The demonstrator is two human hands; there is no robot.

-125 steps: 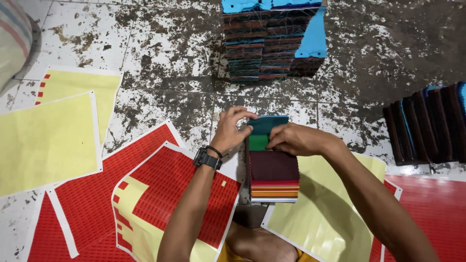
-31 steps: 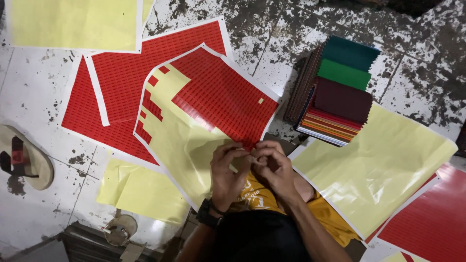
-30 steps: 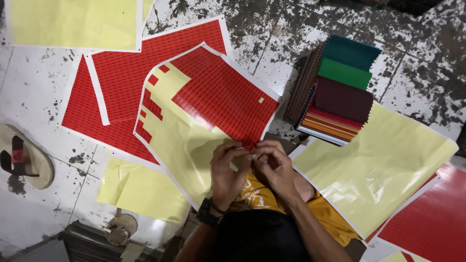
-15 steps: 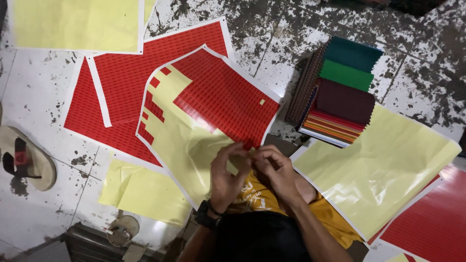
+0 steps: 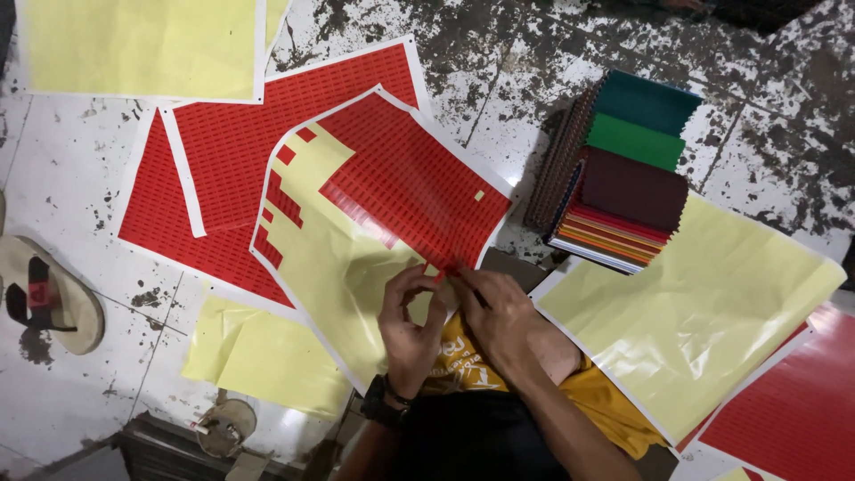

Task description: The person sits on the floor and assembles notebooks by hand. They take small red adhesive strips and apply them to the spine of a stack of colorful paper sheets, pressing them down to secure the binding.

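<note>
A sticker sheet (image 5: 401, 187), with red rectangular stickers on its far half and bare yellow backing on its near-left part, lies tilted over my lap. My left hand (image 5: 410, 325), with a black watch on its wrist, pinches the sheet's near edge with fingertips and thumb. My right hand (image 5: 499, 312) meets it at the same spot, fingers closed on the edge by the last red stickers. What exactly sits between the fingertips is too small to tell. A stack of coloured spiral-bound booklets (image 5: 628, 169), teal, green and maroon on top, sits to the right.
Two full red sticker sheets (image 5: 223, 169) lie under and left of the held one. Bare yellow backing sheets lie at top left (image 5: 134, 44), lower left (image 5: 258, 356) and right (image 5: 704, 312). Another red sheet (image 5: 793, 410) is at bottom right. A sandal (image 5: 44, 294) rests at the left on the stained white floor.
Four seconds ago both hands were on the booklet stack; now they are on the sheet's near edge. Over the last second the fingers crept slightly up along that edge.
</note>
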